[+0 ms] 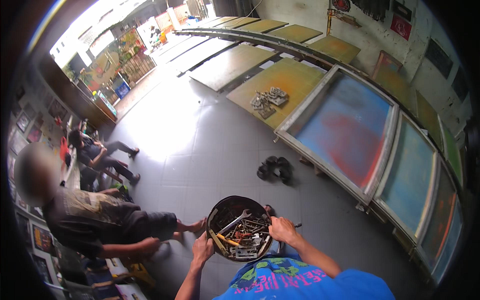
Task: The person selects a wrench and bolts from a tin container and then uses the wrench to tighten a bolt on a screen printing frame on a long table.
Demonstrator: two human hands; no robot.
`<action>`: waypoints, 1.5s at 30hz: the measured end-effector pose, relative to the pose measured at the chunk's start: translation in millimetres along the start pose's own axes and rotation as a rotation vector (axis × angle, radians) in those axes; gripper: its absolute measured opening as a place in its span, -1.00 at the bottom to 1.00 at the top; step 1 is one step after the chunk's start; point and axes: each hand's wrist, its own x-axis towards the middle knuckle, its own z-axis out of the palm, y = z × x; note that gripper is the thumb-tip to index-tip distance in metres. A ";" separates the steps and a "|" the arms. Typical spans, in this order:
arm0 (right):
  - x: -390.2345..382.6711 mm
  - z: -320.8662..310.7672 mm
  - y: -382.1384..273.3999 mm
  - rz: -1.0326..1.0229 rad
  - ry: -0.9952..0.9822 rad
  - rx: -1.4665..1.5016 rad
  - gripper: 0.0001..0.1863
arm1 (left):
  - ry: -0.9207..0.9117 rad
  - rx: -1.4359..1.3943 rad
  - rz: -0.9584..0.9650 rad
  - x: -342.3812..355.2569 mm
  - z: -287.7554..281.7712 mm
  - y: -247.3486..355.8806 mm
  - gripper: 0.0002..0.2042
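A round dark tub is held up in front of my blue shirt. My left hand is closed on its left rim. My right hand grips the opposite rim, its fingertips partly hidden. A short dark rod end sticks out beside my right hand; I cannot tell what it belongs to. Inside the tub lie a silver open-ended wrench, a yellow-handled tool, a slotted metal plate and many loose bolts and small metal parts.
Long rows of flat boards run to the back; metal parts rest on one. Framed screens stand at the right. Dark sandals lie on the grey floor. One person is close at left, another sits beyond.
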 end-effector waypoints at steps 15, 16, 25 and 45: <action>226.4 -230.1 -158.5 -0.086 0.281 -0.009 -0.72 | 0.319 0.195 0.391 287.7 -209.1 160.6 -0.69; 245.8 -233.3 -166.4 -0.102 0.281 0.004 -0.72 | 0.327 0.186 0.347 306.4 -220.0 160.9 -0.69; 421.1 -298.6 -187.8 0.133 0.408 0.084 -0.77 | 0.111 0.239 0.416 568.2 -273.1 263.1 -0.72; 669.8 -426.4 -162.4 0.640 0.599 0.244 -0.64 | -0.353 0.627 0.611 936.8 -253.7 484.5 -0.70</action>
